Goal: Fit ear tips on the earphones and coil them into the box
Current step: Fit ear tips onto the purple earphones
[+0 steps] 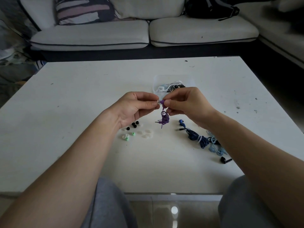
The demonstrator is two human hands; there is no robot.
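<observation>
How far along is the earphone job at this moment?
Done: white earphones and a black set lie in the clear box. In hand: the left hand pinches a clear ear tip at the purple earphones gripped by the right hand. Left: dark blue earphones, light blue earphones and loose ear tips lie on the table.

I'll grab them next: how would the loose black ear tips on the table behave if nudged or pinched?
The black ear tips look small and rounded, so a nudge would probably roll or scatter them across the smooth table. Being so tiny, they are likely light and easy to fumble.
</observation>
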